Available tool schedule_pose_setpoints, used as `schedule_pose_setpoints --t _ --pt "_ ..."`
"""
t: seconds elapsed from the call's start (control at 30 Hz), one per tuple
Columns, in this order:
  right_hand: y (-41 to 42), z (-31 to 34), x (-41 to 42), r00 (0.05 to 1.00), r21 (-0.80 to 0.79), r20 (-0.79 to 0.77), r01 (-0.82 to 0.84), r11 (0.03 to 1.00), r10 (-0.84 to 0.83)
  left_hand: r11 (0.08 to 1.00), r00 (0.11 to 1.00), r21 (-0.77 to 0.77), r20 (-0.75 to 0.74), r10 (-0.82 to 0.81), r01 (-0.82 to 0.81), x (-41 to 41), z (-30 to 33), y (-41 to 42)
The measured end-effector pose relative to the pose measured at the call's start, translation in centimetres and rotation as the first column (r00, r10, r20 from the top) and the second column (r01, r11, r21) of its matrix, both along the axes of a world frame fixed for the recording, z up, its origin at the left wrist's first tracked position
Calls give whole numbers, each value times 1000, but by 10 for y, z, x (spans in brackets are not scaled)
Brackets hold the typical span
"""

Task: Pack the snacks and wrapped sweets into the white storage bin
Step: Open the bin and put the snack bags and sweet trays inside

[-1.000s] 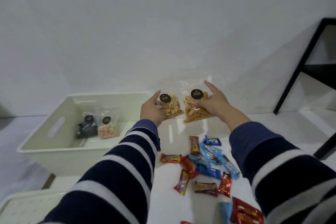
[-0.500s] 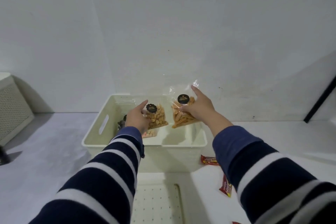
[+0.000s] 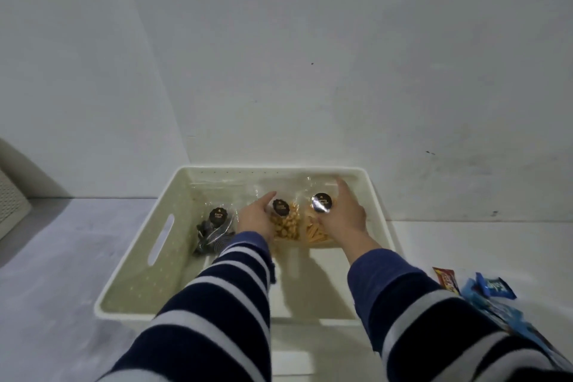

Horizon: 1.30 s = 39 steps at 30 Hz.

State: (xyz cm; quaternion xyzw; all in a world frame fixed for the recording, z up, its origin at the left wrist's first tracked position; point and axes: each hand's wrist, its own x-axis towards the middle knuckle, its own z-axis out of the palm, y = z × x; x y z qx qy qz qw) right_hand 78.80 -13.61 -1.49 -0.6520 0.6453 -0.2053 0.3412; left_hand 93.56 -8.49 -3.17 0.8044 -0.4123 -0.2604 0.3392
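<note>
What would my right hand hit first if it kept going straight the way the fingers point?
Probably the far wall of the white bin: the right hand, holding the bag of orange sticks, points toward it. Depth is unclear.

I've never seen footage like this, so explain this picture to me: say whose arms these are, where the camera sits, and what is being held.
There is no machine: a person wears one camera on the head, looking down at their own striped sleeves. The left hand holds a clear bag of round golden snacks; the right hand holds a bag of orange sticks. Both are inside the white storage bin, beside a bag of dark snacks. Red and blue wrapped sweets lie on the surface to the right.
</note>
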Motion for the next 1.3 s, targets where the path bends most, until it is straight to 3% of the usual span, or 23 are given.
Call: schedule_pose_setpoints --t 0.1,0.17,0.27,0.53,0.77,0.9,1.3 --pt "-5 -14 1 999 -4 9 50 999 -50 991 987 60 101 -129 123 -10 -11 -18" --pt "-4 -19 2 998 44 -27 60 997 -59 957 947 210 207 -245 202 -16 -21 -20" --pt "-4 -19 2 996 146 -87 39 989 -27 921 916 343 279 -288 185 -23 -24 -16" --pt "8 33 -15 964 228 -181 -153 962 196 901 897 409 329 -296 147 -21 29 10" --pt "66 109 -72 913 71 -212 -341 937 348 838 816 426 309 -488 340 -65 103 70" --pt "114 134 -128 851 78 -367 -375 924 376 823 774 376 319 -547 426 -111 135 105" --pt "229 129 -348 823 224 -533 -88 971 197 678 612 309 290 -735 667 -295 140 159"
